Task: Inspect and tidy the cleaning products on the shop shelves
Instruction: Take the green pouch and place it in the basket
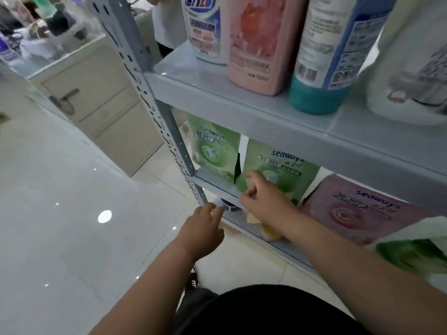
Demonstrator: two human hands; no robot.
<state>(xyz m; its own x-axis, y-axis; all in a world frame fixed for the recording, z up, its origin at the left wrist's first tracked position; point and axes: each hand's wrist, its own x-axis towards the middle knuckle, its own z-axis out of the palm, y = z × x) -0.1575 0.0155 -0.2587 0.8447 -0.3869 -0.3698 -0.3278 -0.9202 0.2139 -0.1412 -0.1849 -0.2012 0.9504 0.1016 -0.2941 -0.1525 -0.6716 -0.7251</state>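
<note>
Definitely a shop, cleaning-products aisle

You've got that grey slotted metal upright (173,134) and a pale shelf (242,117) like every little store uses, with products lined up facing out: a white-and-blue bottle (205,27), a pink bottle (261,44) and a teal-bottomed bottle (324,56) with a barcode on the back. On the shelf below there are green seaways pouches (287,168) side by side, same brand and same print, plus a pink pouch (358,213) next to them. Off to the left there's a glass display counter (60,52) on a cream cabinet (104,117), and a shiny white tiled floor (72,213).
</note>
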